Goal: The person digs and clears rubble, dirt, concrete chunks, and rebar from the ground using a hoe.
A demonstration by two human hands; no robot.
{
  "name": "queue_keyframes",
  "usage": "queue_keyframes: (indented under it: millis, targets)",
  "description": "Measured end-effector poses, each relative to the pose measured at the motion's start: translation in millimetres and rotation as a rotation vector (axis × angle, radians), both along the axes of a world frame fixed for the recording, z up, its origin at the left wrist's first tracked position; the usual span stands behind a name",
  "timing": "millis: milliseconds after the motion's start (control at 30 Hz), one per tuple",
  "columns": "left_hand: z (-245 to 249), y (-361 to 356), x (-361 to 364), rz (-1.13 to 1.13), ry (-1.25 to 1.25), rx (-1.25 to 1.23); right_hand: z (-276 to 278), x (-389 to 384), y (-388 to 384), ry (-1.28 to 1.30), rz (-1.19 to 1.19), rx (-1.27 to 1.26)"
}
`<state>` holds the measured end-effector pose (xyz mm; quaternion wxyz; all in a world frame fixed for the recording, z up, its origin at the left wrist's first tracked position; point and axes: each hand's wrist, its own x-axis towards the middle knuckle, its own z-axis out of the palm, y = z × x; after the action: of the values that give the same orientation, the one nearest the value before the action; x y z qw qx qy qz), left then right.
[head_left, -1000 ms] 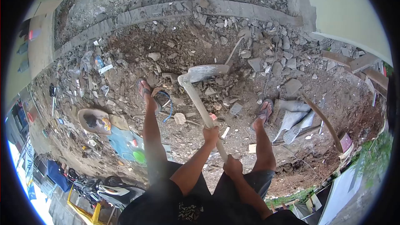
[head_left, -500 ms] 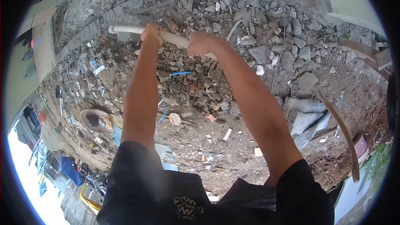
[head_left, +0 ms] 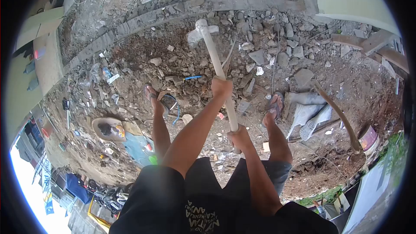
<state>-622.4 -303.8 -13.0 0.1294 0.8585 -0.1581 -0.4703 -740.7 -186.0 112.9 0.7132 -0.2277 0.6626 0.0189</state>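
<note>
I grip a long-handled mattock with both hands. Its pale wooden handle (head_left: 213, 54) runs away from my body, and its dusty grey head (head_left: 201, 29) is at the broken soil at the far end. My left hand (head_left: 222, 87) is wrapped around the handle about midway. Lower down, my right hand (head_left: 240, 138) closes on it near the butt end. Beneath and around the handle lies a heap of rubble and dirt (head_left: 190, 67), with a short blue piece of pipe or cable (head_left: 192, 77) on it. The head's lower edge is hard to make out against the rubble.
My sandalled feet (head_left: 275, 106) stand apart on the debris. At right lie grey sacks (head_left: 305, 110), a curved wooden pole (head_left: 338, 115) and a paint bucket (head_left: 369, 141). A tan basin-like container (head_left: 106, 129) sits at left. Beyond the rubble runs a concrete kerb (head_left: 251, 2).
The handle has swung from lying sideways across the view to pointing away from me. My hands have come down closer to my body and farther apart, and my feet now show.
</note>
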Motion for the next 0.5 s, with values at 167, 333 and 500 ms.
queue_keyframes:
  millis: [167,333,500]
  targets:
    - [92.6,122.2,-10.4,0.233,0.344,0.063,53.8,-10.9,141.2,0.219,0.319,-0.224]
    - [104.5,77.2,48.9,0.638,0.532,-0.157,22.6,11.7,67.9,0.347,0.611,-0.367]
    - [8.1,-72.1,74.4,0.845,0.413,-0.218,-63.9,17.5,-109.9,0.306,0.786,-0.554]
